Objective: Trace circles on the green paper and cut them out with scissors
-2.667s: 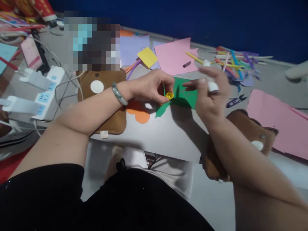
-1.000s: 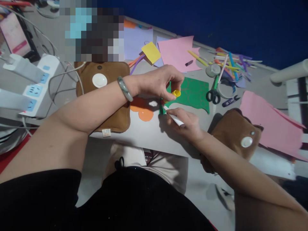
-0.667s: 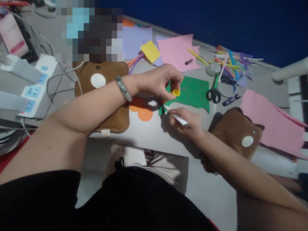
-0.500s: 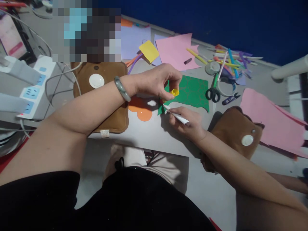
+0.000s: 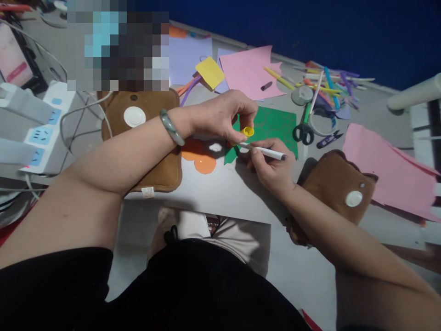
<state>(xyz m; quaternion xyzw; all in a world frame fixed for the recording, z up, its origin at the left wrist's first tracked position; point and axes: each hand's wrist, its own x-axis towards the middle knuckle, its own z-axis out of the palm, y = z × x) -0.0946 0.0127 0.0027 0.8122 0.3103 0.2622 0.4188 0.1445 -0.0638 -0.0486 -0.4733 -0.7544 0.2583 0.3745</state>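
Observation:
My left hand pinches a small yellow tube-shaped piece between thumb and fingertips, its round opening facing up. Something red shows just under the thumb, mostly hidden. In my right hand is a white marker pen, held almost level, its tip close to the left thumb and the yellow piece. Beneath both hands lies a green paper sheet with a scale-like line pattern and a cut, jagged lower left end. An orange scalloped paper shape rests left of it, with a small white blob near its top.
Brown cushioned pouches flank the work area. Scissors, a tape roll, purple snips and paper strips lie right. Pink paper is behind; a power strip with cables stands left.
My right hand has shifted slightly up and right, and the marker has turned from a downward slant to nearly level. The left hand still pinches the yellow piece; the view has shifted a little.

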